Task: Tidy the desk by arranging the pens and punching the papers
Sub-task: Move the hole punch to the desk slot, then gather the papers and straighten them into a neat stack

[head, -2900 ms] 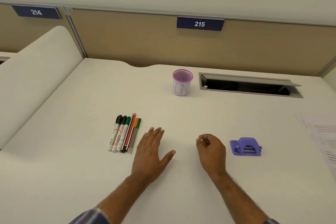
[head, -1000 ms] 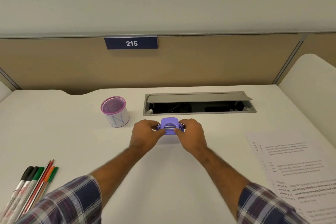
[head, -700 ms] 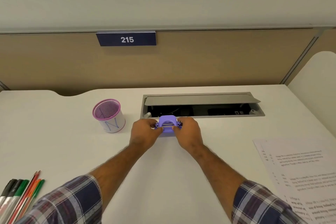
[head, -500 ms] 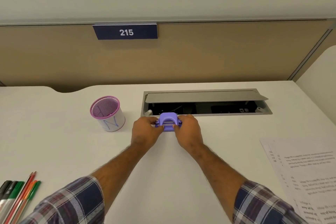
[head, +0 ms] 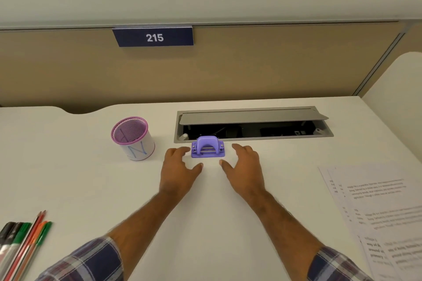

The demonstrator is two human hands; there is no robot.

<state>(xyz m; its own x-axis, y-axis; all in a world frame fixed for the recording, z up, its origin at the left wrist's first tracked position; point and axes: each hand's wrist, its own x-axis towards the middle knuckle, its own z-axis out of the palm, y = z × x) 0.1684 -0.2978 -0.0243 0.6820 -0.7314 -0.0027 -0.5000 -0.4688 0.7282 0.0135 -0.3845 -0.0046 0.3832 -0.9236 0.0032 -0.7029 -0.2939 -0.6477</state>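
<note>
Nearest me, pens (head: 21,245) and papers (head: 383,210) lie untouched, while both empty hands, left hand (head: 179,170) and right hand (head: 245,170), spread open beside the hole punch (head: 207,149), seemingly parked squarely against the cable tray (head: 253,124).

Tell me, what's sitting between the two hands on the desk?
The purple hole punch sits between the left hand and right hand in the head view; neither hand grips it.

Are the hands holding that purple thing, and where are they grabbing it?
No, nothing is held. The purple hole punch sits alone on the desk, with the open left hand and right hand beside it.
</note>
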